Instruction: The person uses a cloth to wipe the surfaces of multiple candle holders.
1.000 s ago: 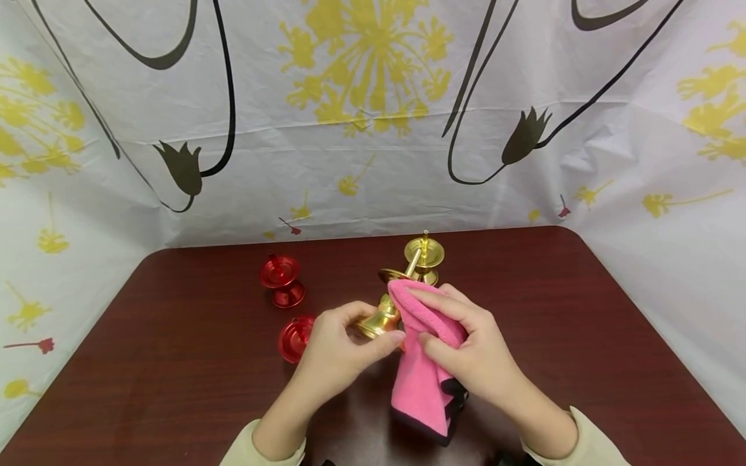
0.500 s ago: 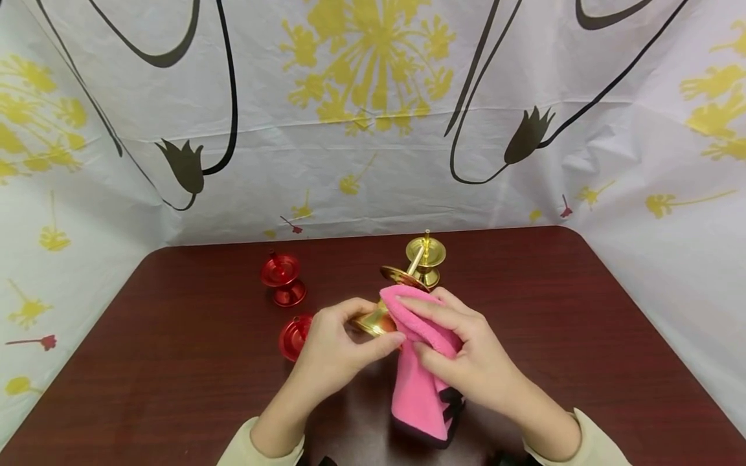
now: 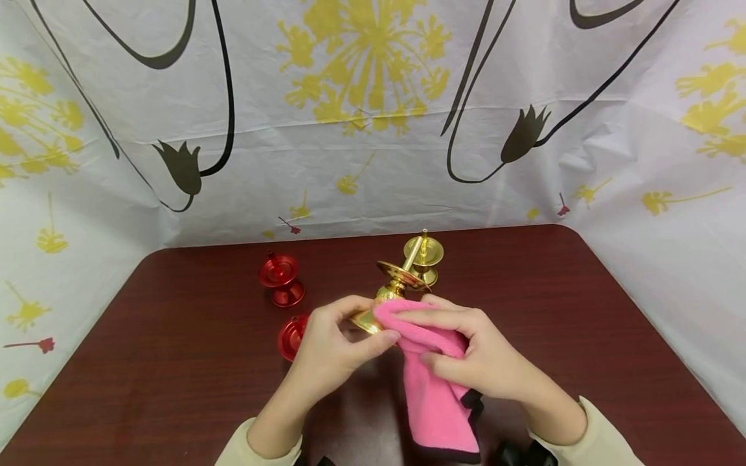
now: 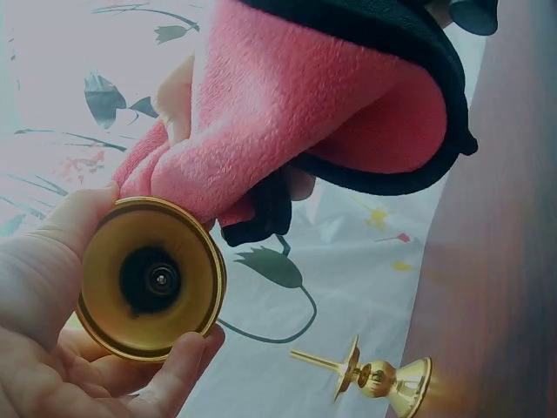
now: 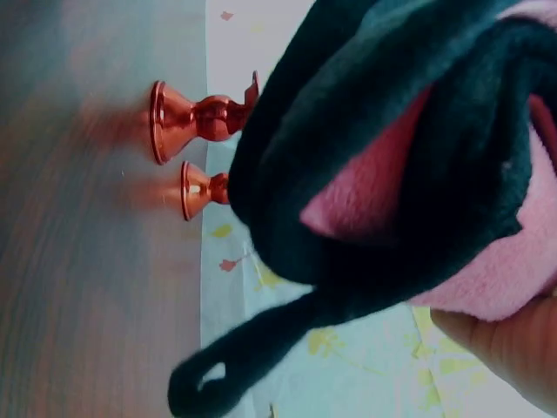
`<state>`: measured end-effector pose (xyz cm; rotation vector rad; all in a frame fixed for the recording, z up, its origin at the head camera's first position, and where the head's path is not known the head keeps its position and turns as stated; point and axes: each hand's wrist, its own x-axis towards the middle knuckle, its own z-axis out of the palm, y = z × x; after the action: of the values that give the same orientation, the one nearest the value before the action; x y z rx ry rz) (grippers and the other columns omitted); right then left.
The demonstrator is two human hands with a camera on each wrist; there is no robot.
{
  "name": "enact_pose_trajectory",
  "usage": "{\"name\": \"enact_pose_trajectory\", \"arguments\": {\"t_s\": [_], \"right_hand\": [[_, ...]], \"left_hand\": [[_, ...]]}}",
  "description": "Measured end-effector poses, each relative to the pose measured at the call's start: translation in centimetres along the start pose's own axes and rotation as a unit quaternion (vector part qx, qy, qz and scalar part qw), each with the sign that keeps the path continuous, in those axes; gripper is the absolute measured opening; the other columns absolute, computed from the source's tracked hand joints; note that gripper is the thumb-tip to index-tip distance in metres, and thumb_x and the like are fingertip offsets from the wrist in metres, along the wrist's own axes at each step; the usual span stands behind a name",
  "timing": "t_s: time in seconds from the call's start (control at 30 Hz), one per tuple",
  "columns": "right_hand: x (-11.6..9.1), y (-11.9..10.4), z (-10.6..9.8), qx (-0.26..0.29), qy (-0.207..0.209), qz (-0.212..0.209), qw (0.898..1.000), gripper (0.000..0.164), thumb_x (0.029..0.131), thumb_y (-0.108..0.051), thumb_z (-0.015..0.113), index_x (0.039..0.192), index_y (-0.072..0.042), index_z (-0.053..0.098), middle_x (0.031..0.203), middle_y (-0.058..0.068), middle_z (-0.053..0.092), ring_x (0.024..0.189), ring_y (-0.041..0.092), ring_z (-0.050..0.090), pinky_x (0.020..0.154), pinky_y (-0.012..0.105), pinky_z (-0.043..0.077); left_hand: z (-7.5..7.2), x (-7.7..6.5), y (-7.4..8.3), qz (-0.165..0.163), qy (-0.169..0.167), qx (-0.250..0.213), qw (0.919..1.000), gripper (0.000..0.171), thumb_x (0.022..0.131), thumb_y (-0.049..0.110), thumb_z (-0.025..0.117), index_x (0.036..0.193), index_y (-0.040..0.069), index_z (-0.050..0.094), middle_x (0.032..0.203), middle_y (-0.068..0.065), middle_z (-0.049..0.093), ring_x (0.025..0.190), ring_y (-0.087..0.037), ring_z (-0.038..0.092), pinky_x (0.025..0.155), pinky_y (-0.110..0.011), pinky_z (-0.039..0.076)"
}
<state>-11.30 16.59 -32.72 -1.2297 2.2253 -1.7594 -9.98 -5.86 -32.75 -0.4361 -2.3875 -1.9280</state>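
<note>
My left hand (image 3: 333, 343) grips a gold metal candle holder (image 3: 393, 290) by its flared base, lifted off the table and tilted with its spike up to the right. In the left wrist view the hollow underside of the base (image 4: 193, 257) faces the camera, ringed by fingers and thumb. A pink cloth with black edging (image 3: 434, 395) is bunched in my right hand (image 3: 486, 346), pinched between thumb and fingers. Its fold presses on the holder's lower body near the base. The cloth hides part of the base and some right-hand fingertips.
Two red candle holders stand on the left: one farther back (image 3: 280, 275), one nearer (image 3: 290, 336), partly behind my left hand. Another gold candle holder (image 3: 428, 254) stands at the back. The dark reddish table (image 3: 175, 362) is bordered by a patterned white sheet (image 3: 373, 188).
The cloth has moved down and left along the holder, from near its neck to the lower body by the base. More of the gold stem and dish shows. The left hand keeps its grip.
</note>
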Motion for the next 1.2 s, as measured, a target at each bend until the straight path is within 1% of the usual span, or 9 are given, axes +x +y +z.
{"name": "enact_pose_trajectory", "arguments": {"t_s": [0.1, 0.23, 0.4, 0.47, 0.63, 0.77, 0.9, 1.07, 1.2], "right_hand": [[0.1, 0.5, -0.4, 0.016, -0.015, -0.042, 0.999, 0.060, 0.072, 0.017, 0.063, 0.126, -0.009, 0.068, 0.121, 0.008, 0.063, 0.094, 0.011, 0.057, 0.054, 0.023, 0.051], [0.3, 1.0, -0.7, 0.034, -0.024, -0.094, 0.995, 0.062, 0.069, 0.020, 0.060, 0.125, -0.006, 0.068, 0.115, 0.010, 0.063, 0.088, 0.011, 0.055, 0.052, 0.022, 0.049], [0.5, 1.3, -0.9, 0.032, -0.024, -0.113, 0.993, 0.064, 0.068, 0.021, 0.058, 0.124, -0.007, 0.069, 0.114, 0.011, 0.065, 0.089, 0.012, 0.055, 0.052, 0.022, 0.050], [0.5, 1.3, -1.0, 0.027, -0.022, -0.116, 0.993, 0.064, 0.068, 0.021, 0.058, 0.124, -0.007, 0.070, 0.110, 0.011, 0.065, 0.088, 0.012, 0.054, 0.051, 0.021, 0.049], [0.5, 1.3, -1.2, 0.020, -0.016, -0.111, 0.994, 0.063, 0.067, 0.021, 0.057, 0.121, -0.008, 0.071, 0.102, 0.009, 0.063, 0.087, 0.011, 0.053, 0.050, 0.021, 0.049], [0.4, 1.4, -1.3, 0.024, -0.015, -0.104, 0.994, 0.062, 0.067, 0.022, 0.056, 0.120, -0.007, 0.071, 0.102, 0.009, 0.062, 0.086, 0.011, 0.053, 0.049, 0.021, 0.048], [0.4, 1.6, -1.4, 0.020, -0.008, -0.091, 0.996, 0.062, 0.066, 0.022, 0.055, 0.118, -0.007, 0.072, 0.103, 0.008, 0.062, 0.087, 0.011, 0.053, 0.047, 0.021, 0.048], [0.3, 2.0, -1.3, -0.006, 0.009, -0.053, 0.999, 0.061, 0.067, 0.020, 0.057, 0.117, -0.010, 0.073, 0.116, 0.008, 0.064, 0.097, 0.011, 0.057, 0.053, 0.024, 0.052], [0.3, 2.2, -1.0, -0.011, 0.026, -0.023, 0.999, 0.058, 0.071, 0.019, 0.059, 0.119, -0.009, 0.073, 0.125, 0.008, 0.063, 0.100, 0.012, 0.059, 0.056, 0.027, 0.055]], "left_hand": [[0.0, -0.1, 0.2, 0.002, -0.004, -0.018, 0.9998, 0.030, 0.079, 0.014, 0.082, 0.106, 0.005, 0.072, 0.095, -0.011, 0.074, 0.078, -0.011, 0.069, 0.075, -0.033, 0.061], [0.0, -0.1, 0.3, 0.006, -0.007, -0.039, 0.9992, 0.031, 0.080, 0.012, 0.082, 0.107, 0.003, 0.071, 0.097, -0.013, 0.073, 0.079, -0.009, 0.069, 0.075, -0.033, 0.061], [0.0, 0.0, 0.4, 0.015, -0.005, -0.048, 0.9987, 0.030, 0.080, 0.010, 0.081, 0.107, 0.002, 0.071, 0.096, -0.015, 0.073, 0.078, -0.008, 0.068, 0.074, -0.034, 0.062], [-0.1, 0.0, 0.4, 0.019, -0.003, -0.050, 0.9986, 0.030, 0.080, 0.009, 0.081, 0.107, 0.001, 0.071, 0.095, -0.015, 0.073, 0.078, -0.008, 0.068, 0.074, -0.034, 0.062], [-0.3, -0.1, 0.5, 0.021, 0.003, -0.053, 0.9984, 0.029, 0.080, 0.007, 0.080, 0.107, 0.001, 0.071, 0.095, -0.016, 0.073, 0.079, -0.008, 0.068, 0.074, -0.033, 0.061], [-0.3, 0.0, 0.4, 0.018, 0.005, -0.057, 0.9982, 0.030, 0.081, 0.007, 0.079, 0.108, -0.001, 0.070, 0.096, -0.018, 0.072, 0.078, -0.008, 0.067, 0.073, -0.030, 0.061], [-0.4, 0.0, 0.3, 0.018, 0.017, -0.055, 0.9982, 0.029, 0.081, 0.006, 0.078, 0.107, -0.003, 0.070, 0.095, -0.020, 0.071, 0.078, -0.007, 0.066, 0.073, -0.027, 0.060], [-0.5, 0.1, 0.0, 0.029, 0.030, -0.052, 0.9978, 0.030, 0.082, 0.008, 0.078, 0.107, -0.006, 0.069, 0.094, -0.022, 0.070, 0.079, -0.007, 0.065, 0.074, -0.027, 0.060], [-0.6, 0.1, 0.1, 0.023, 0.033, -0.055, 0.9976, 0.030, 0.082, 0.009, 0.078, 0.107, -0.006, 0.069, 0.094, -0.021, 0.070, 0.080, -0.008, 0.066, 0.076, -0.027, 0.060]]}}
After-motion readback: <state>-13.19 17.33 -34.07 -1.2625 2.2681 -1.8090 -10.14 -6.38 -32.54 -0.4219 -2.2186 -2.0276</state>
